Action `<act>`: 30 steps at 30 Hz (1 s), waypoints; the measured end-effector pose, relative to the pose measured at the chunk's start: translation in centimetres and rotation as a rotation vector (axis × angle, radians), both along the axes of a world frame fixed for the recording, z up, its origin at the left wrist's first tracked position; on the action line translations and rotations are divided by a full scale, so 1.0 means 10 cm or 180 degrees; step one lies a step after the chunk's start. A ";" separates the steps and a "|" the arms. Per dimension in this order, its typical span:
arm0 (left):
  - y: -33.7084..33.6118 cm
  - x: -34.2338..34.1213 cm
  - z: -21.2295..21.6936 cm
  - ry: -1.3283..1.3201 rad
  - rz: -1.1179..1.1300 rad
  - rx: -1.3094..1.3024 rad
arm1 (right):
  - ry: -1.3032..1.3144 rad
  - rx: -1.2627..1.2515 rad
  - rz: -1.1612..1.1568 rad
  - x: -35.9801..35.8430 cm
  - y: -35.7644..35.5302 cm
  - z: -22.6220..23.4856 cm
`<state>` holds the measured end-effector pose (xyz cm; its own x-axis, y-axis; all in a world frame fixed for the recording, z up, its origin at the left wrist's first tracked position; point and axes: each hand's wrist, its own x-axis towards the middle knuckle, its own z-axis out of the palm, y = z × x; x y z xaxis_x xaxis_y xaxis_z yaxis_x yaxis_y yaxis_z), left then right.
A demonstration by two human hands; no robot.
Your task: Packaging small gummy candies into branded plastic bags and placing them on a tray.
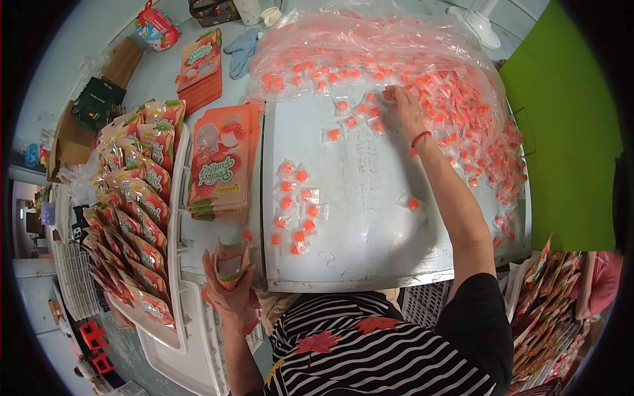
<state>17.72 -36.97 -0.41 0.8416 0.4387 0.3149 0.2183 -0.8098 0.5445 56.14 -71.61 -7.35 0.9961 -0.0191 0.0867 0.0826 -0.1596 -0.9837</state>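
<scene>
My left hand [231,289], low at the table's left corner, is wrapped round a printed red-and-white pouch [232,263] whose mouth gapes upward. Across the table, my right hand [404,109] reaches to the left edge of a big heap of small clear-wrapped orange-red candies [449,99]. Its fingers are bent and pressed together; whatever they hold is hidden. Just left of it lie several loose wrapped candies [351,121]. A cluster of wrapped candies [298,208] sits at the table's left side, and one single candy [413,203] lies right of centre.
Flat printed pouches [221,162] are stacked left of the table, with another stack [200,63] behind. A white rack [178,264] holds rows of filled pouches [135,218]. Clear plastic sheeting [370,39] lies over the heap's back. A green panel [568,132] stands at right.
</scene>
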 end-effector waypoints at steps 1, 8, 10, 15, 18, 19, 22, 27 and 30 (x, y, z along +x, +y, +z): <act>0.00 0.01 0.00 -0.0009 -0.0008 0.0001 | -0.0190 -0.0186 -0.0054 -0.01 0.02 0.01; -0.02 0.03 0.05 -0.0145 -0.0108 0.0009 | -0.2165 -0.2515 -0.0444 -0.52 0.30 0.18; 0.01 0.02 0.03 -0.0185 -0.0097 0.0068 | -0.1773 -0.2646 -0.0375 -0.72 0.34 0.26; 0.01 0.03 0.04 0.0034 0.0007 0.0018 | -0.1768 -0.3140 0.0004 -0.84 0.20 0.22; 0.06 0.03 0.03 -0.0126 -0.0081 -0.0077 | -0.1322 -0.4230 0.0015 -0.70 -0.05 0.19; 0.07 0.02 0.02 -0.0132 -0.0057 -0.0078 | -0.1303 -0.4660 -0.0185 -0.66 -0.14 0.20; 0.08 -0.02 0.00 -0.0102 0.0051 0.0021 | -0.1378 -0.4209 -0.0114 -0.55 -0.04 0.34; 0.02 0.04 0.05 -0.0036 -0.0017 -0.0153 | -0.1826 -0.1991 0.0216 -0.24 0.43 0.14; 0.04 0.02 0.04 -0.0091 -0.0020 -0.0131 | -0.2005 -0.2432 0.0207 -0.22 0.72 0.05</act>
<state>17.88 -36.56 -0.04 0.8354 0.4464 0.3206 0.1972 -0.7879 0.5833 53.97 -64.38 -6.80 0.7610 0.3157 0.5667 0.5860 -0.7092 -0.3920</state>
